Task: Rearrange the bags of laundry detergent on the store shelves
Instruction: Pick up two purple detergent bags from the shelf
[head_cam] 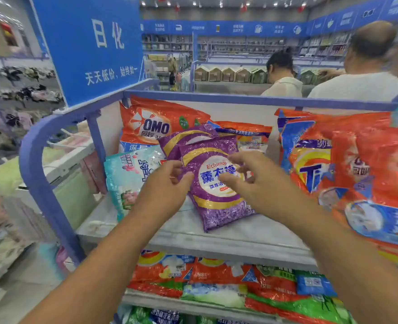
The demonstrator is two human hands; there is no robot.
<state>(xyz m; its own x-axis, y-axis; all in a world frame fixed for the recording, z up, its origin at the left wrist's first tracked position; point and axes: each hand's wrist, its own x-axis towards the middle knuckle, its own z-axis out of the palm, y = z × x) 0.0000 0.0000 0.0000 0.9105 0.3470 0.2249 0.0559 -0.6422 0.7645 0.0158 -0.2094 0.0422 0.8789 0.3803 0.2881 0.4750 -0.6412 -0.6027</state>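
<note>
Two hands work the purple bag (213, 181): left hand (170, 176) pinches its edge, right hand (247, 174) hovers loose-fingered; a weak grip could let it slide off the shelf (216, 232).

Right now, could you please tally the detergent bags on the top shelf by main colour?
Purple bags: 2
Teal bag: 1
Orange OMO bags: 2
Orange Tide bag: 1
Orange bag behind the purple ones: 1
Total: 7 visible

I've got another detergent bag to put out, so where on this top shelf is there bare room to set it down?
Bare shelf board shows along the front edge, below the purple bag and left of the orange Tide bags. A smaller patch lies at the front left corner, under the teal bag. The back, around the OMO bag, is crowded.
</note>
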